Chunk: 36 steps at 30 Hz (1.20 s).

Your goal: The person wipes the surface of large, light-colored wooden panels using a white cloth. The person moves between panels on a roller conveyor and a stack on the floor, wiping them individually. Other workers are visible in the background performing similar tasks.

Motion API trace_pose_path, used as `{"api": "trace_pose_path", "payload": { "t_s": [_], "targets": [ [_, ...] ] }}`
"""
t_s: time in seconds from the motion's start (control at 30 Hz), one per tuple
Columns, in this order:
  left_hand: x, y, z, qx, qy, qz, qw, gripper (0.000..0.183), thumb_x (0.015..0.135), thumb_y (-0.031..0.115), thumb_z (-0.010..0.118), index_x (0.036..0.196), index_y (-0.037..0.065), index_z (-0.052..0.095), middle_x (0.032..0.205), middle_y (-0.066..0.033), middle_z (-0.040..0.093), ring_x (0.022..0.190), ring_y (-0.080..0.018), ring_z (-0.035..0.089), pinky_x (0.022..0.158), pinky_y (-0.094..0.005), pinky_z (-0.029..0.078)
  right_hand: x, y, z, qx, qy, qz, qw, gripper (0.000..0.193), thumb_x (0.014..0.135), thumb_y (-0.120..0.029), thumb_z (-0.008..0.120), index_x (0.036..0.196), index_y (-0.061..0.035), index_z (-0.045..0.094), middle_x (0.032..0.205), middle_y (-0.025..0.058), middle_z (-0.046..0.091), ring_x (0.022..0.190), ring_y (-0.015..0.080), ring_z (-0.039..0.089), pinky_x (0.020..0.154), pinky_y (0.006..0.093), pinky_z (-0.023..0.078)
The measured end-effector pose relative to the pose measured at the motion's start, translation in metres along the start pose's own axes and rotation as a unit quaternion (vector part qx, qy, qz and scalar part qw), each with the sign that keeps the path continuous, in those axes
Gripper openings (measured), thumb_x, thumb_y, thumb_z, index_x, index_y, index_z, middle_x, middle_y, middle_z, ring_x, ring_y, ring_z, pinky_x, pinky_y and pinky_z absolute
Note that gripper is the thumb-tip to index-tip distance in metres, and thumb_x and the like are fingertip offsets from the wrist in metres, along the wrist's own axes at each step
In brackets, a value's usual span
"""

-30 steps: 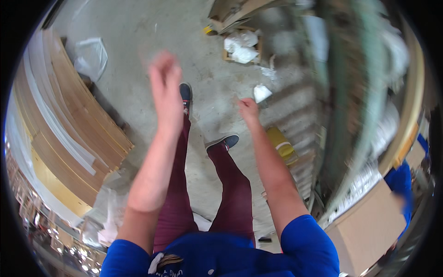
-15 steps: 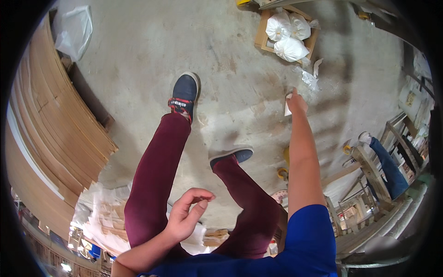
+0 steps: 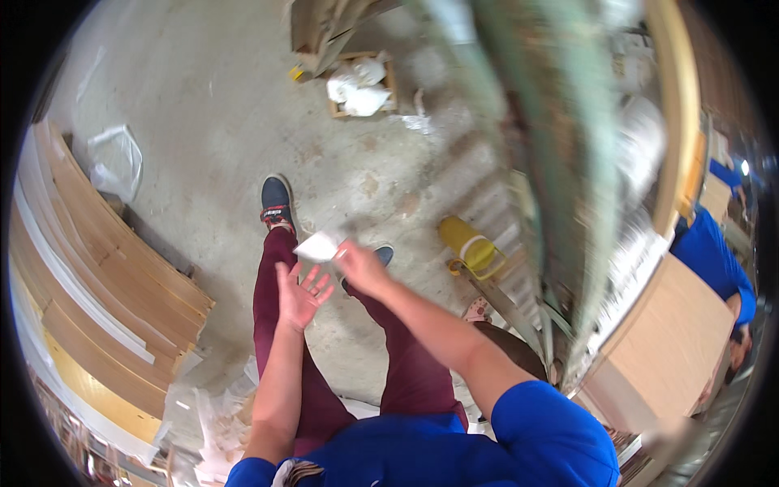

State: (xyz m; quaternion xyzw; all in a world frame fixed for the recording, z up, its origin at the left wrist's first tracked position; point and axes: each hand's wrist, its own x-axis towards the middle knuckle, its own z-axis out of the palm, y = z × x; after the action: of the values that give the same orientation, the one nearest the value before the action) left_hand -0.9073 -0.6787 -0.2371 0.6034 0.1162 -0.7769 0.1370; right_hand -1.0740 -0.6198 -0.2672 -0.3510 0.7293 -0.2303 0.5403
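Observation:
A flat white piece [image 3: 320,244], shaped like a scraper blade and blurred by motion, juts out from my right hand [image 3: 363,269], whose fingers are closed on one end. Just below and to the left, my left hand [image 3: 302,299] is held palm up with its fingers spread and nothing in it. The white piece is close above the left fingertips; whether they touch, I cannot tell. Both hands are in front of my legs, over the concrete floor [image 3: 219,122].
Curved stacks of wooden boards [image 3: 114,276] line the left. Ahead stands a wooden box [image 3: 393,85] with white plastic bags [image 3: 357,89]. To the right are a yellow cylinder [image 3: 469,243], a blurred greenish frame [image 3: 560,162], a wood panel [image 3: 661,337] and a co-worker's blue sleeve [image 3: 718,256].
My right hand has come up from near the floor, carrying the white piece toward my left hand. The left hand has gone from curled to spread. The view has swung right.

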Motion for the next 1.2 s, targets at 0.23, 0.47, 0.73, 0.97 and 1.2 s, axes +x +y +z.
{"api": "trace_pose_path", "payload": {
  "t_s": [0.23, 0.47, 0.73, 0.97, 1.2],
  "targets": [
    [-0.101, 0.037, 0.023, -0.008, -0.18, 0.071, 0.981, 0.05, 0.093, 0.047, 0.044, 0.123, 0.008, 0.052, 0.115, -0.0095, 0.062, 0.1, -0.027, 0.061, 0.078, -0.043, 0.054, -0.13, -0.151, -0.037, 0.039, -0.012, -0.209, 0.977, 0.023, 0.084, -0.02, 0.064, 0.104, -0.0102, 0.059, 0.077, 0.0073, 0.063, 0.064, 0.0271, 0.063, 0.057, 0.0355, 0.051],
    [-0.167, 0.098, 0.104, 0.1, -0.324, 0.036, 0.94, 0.056, 0.088, 0.037, 0.056, 0.131, 0.003, 0.044, 0.125, -0.013, 0.056, 0.115, -0.0304, 0.054, 0.095, -0.047, 0.046, -0.116, -0.201, -0.171, -0.154, 0.444, -0.131, 0.873, 0.044, 0.082, -0.018, 0.06, 0.122, -0.0019, 0.051, 0.125, 0.0177, 0.049, 0.117, 0.0358, 0.043, 0.098, 0.0445, 0.035],
    [-0.208, 0.119, 0.135, 0.308, -0.251, 0.033, 0.917, 0.051, 0.081, 0.006, 0.055, 0.13, -0.001, 0.041, 0.125, -0.0153, 0.053, 0.115, -0.0301, 0.053, 0.099, -0.0433, 0.044, -0.081, -0.22, -0.19, -0.256, 0.483, 0.109, 0.83, 0.052, 0.085, -0.037, 0.054, 0.124, -0.0024, 0.053, 0.127, 0.0179, 0.051, 0.12, 0.0353, 0.042, 0.1, 0.0544, 0.029],
    [-0.235, 0.152, 0.142, 0.467, -0.261, -0.05, 0.844, 0.05, 0.082, 0.01, 0.06, 0.126, -0.005, 0.044, 0.12, -0.0181, 0.057, 0.109, -0.0311, 0.058, 0.095, -0.0458, 0.047, -0.072, -0.22, -0.206, -0.217, 0.466, 0.189, 0.837, 0.037, 0.085, -0.036, 0.055, 0.103, -0.0051, 0.064, 0.099, 0.0183, 0.065, 0.098, 0.035, 0.06, 0.09, 0.051, 0.041],
    [-0.242, 0.157, 0.153, 0.437, -0.302, -0.054, 0.846, 0.053, 0.081, 0.015, 0.063, 0.126, -0.003, 0.044, 0.12, -0.016, 0.057, 0.11, -0.0296, 0.057, 0.094, -0.0447, 0.047, -0.071, -0.218, -0.204, -0.196, 0.567, 0.129, 0.79, 0.026, 0.083, -0.03, 0.057, 0.091, -0.0062, 0.065, 0.089, 0.0167, 0.066, 0.078, 0.0372, 0.064, 0.074, 0.05, 0.05]
  ]
}}
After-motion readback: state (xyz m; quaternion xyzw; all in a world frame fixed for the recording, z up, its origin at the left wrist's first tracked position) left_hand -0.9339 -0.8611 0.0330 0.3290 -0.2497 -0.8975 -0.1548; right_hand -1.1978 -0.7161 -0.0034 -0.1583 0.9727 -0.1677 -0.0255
